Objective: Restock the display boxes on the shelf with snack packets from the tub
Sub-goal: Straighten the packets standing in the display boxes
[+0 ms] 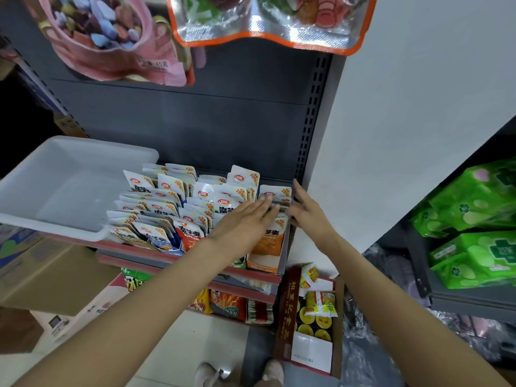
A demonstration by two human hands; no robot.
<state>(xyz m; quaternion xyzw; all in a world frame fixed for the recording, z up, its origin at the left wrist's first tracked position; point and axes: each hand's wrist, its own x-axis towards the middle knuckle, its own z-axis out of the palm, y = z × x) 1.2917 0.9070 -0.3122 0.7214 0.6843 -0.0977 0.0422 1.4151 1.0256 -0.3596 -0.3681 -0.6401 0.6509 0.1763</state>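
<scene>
L hand (245,219): fingers straight and close together, palm down, tips laid flat on top of the snack packets (275,195) standing in the rightmost display box (268,247). Not curled round anything, just pressing/touching the packet tops.

R hand (307,210): fingers straight, slightly spread, palm facing left, set vs. the right side of that same box, thumb near the packet tops. Can't tell if the fingertips touch the box wall or the shelf upright behind; nothing pinched.

The packets under the L fingers are white-topped w/ orange fronts, upright in a row front to back. Just left of them, more rows of like packets (178,213) in neighbouring boxes, some w/ blue fronts, some orange, leaning a bit, packed tight.

White plastic tub (69,177) sits on the same shelf (156,254), at the left, touching the leftmost rows; the inside that shows has no packets in it.

Further out: red-edged lower shelves w/ more snack bags (229,304); an open carton (312,317) w/ yellow packs and tins on the floor at right; cardboard boxes (53,280) at left; green packs (474,219) on the rack at far right; big foil bags (265,18) hanging up top. Both forearms bare; shoe tips (240,372) at bottom edge.
</scene>
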